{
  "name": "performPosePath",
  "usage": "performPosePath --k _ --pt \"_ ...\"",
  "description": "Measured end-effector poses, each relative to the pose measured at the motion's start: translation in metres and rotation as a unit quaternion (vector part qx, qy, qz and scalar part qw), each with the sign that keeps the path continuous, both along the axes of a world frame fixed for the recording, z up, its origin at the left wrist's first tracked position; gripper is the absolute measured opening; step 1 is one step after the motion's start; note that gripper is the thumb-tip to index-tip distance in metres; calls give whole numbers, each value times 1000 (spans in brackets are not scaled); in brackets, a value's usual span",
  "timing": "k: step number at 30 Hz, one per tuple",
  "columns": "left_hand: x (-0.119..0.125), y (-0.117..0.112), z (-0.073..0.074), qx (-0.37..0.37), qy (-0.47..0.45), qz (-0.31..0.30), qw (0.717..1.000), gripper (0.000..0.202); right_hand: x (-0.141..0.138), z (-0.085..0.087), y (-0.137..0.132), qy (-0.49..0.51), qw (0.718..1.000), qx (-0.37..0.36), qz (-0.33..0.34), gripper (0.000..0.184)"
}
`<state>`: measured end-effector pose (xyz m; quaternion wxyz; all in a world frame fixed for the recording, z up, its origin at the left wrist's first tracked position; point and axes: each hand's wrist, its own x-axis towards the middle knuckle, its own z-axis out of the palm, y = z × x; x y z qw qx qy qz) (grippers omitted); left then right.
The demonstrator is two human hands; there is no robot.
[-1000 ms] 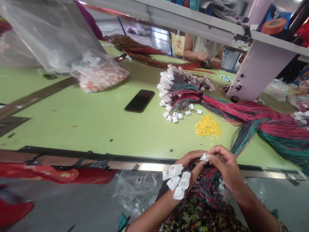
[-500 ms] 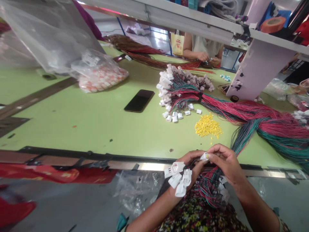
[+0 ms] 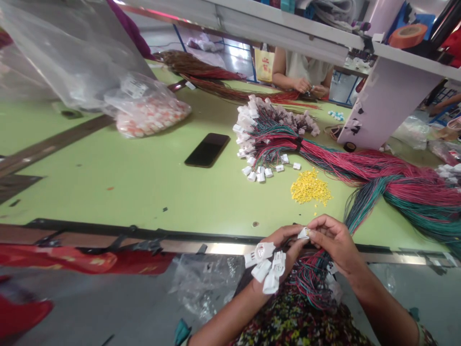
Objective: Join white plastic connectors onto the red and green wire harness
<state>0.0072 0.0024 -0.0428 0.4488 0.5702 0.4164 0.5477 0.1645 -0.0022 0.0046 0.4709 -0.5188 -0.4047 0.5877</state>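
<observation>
My left hand (image 3: 283, 246) and my right hand (image 3: 334, 242) meet just past the table's near edge, pinching a small white plastic connector (image 3: 304, 233) between their fingertips. Several larger white connectors (image 3: 268, 267) hang at the back of my left hand, on a bunch of red, green and dark wires (image 3: 312, 283) that drops into my lap. On the green table, a big wire harness bundle (image 3: 378, 178) with white connectors (image 3: 254, 163) at its end lies beyond my hands. Yellow small parts (image 3: 309, 187) form a heap beside it.
A black phone (image 3: 207, 150) and a plastic bag of pink-white parts (image 3: 147, 108) lie on the table. Across it, a co-worker's hands (image 3: 309, 87) work near another wire bundle (image 3: 212, 79). A shelf post (image 3: 389, 103) stands at right.
My hands have shifted slightly, with the small connector still pinched between them. The hanging white connectors swing a little. The co-worker's hands move slightly.
</observation>
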Motion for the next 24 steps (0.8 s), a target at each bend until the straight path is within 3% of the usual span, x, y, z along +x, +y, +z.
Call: performPosePath --k 8,13,16,19,21,22,24 --pt "-6 1 4 54 41 -11 998 15 3 1 1 -13 1000 20 16 30" --pt "0 1 1 -44 -26 -33 998 15 3 1 -3 -54 997 44 34 26" --pt "-1 3 7 -51 -15 -58 997 15 3 1 -8 -139 987 79 36 24" --pt "-9 7 17 -42 -43 -92 994 17 16 8 -14 -216 967 135 23 17" --pt "-16 10 21 -91 -113 -109 983 15 33 14 -22 -256 951 170 19 16" --pt "-19 11 23 -130 -147 -114 974 17 43 17 -27 -279 941 187 32 15" --pt "-23 13 22 -201 -193 -118 953 26 63 19 -39 -320 923 179 121 9"
